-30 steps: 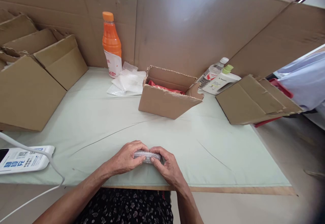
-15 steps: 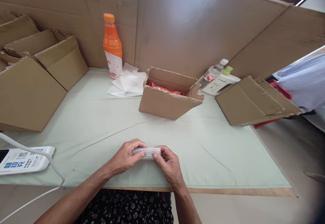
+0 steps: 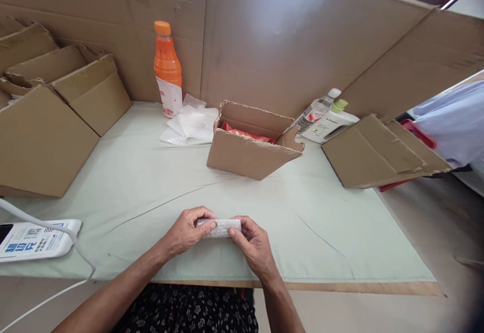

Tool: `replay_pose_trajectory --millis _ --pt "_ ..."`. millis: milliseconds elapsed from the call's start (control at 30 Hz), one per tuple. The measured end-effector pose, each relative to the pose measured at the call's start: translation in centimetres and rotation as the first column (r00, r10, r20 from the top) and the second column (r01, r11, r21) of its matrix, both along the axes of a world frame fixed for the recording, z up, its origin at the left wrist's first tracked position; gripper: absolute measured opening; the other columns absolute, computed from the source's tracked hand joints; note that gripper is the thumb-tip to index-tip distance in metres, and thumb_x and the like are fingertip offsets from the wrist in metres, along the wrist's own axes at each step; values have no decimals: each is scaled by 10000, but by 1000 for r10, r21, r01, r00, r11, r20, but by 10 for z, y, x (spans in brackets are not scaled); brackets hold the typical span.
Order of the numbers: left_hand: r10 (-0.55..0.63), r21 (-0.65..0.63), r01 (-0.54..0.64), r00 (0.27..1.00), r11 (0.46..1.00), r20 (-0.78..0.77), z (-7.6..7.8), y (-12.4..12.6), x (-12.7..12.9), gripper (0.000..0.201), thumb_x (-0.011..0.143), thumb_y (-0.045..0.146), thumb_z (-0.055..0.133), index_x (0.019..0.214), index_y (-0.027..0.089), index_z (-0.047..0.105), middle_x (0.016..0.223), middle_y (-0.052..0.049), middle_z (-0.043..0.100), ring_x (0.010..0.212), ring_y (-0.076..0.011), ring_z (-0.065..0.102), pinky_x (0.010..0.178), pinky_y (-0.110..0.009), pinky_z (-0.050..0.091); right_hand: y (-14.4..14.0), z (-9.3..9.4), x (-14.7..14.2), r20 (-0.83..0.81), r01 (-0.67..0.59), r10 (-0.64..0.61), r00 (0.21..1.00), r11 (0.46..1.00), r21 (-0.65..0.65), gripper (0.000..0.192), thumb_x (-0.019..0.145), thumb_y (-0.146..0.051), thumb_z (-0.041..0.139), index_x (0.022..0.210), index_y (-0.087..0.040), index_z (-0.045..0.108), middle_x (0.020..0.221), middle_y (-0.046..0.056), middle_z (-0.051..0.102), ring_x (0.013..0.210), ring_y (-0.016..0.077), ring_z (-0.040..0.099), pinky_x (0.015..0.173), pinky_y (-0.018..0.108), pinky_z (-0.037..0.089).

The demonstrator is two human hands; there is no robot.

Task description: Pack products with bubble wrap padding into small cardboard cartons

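A small rolled bundle of bubble wrap (image 3: 223, 228) lies crosswise between my hands, just above or on the table near its front edge. My left hand (image 3: 192, 229) pinches its left end, thumb on the near side. At the other end, my right hand (image 3: 254, 242) grips it with the thumb pressed on the front and the fingers behind. Whatever may be inside the wrap is hidden. Beyond my hands stands an open cardboard box (image 3: 249, 157) with red packaging (image 3: 247, 134) in it.
Bubble wrap sheets (image 3: 192, 124) lie beside an orange bottle (image 3: 167, 71). Cardboard boxes (image 3: 41, 141) stand at left, another box (image 3: 374, 151) at right. A clear bottle (image 3: 317, 109) and white container (image 3: 328, 126) lean behind. A white cable (image 3: 75, 240) crosses a white device (image 3: 41, 240).
My left thumb has shifted slightly along the bubble wrap bundle. Otherwise both hands keep their hold in nearly the same place.
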State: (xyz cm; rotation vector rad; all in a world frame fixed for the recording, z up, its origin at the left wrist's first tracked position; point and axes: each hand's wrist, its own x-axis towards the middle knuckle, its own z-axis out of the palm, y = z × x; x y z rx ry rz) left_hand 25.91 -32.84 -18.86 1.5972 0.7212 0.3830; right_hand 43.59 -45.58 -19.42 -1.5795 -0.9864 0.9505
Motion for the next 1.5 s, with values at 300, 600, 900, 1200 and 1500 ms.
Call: replay_pose_trajectory --millis 300,600,900,1200,1500 --pt "119 -199 -99 989 975 90 -22 8 -1 378 849 497 637 991 153 704 818 -55 689 750 -172 623 731 -313 521 17 82 51 102 176 -212 972 942 284 215 855 -374 751 973 -198 716 761 13 699 620 136 635 566 261 548" --pt "128 -129 -118 989 985 73 -39 2 2 302 876 419 605 999 161 701 837 -48 665 761 -162 582 698 -280 475 41 125 70 107 351 -498 860 731 585 197 818 -323 790 937 -184 717 737 3 689 575 140 626 538 295 530" --pt "108 -35 -107 993 994 35 -38 -3 0 267 904 386 552 978 175 699 898 -61 686 822 -181 621 743 -278 492 104 172 119 319 188 -454 832 772 608 192 792 -315 803 949 -233 729 802 -1 715 646 154 652 555 296 568" --pt "-6 147 9 1000 989 -21 -28 -2 -1 216 949 298 487 918 200 677 831 -40 685 749 -154 659 681 -231 542 126 160 145 403 98 -266 876 916 390 215 799 -342 754 952 -205 692 828 11 714 712 160 666 649 291 560" --pt "388 841 -388 891 377 237 45 62 63 526 917 143 589 1425 194 462 1496 -188 423 1381 -296 466 1083 -455 474 160 162 158 492 -125 85 866 991 48 151 829 -314 634 928 -206 599 740 -13 663 630 130 585 563 239 444"
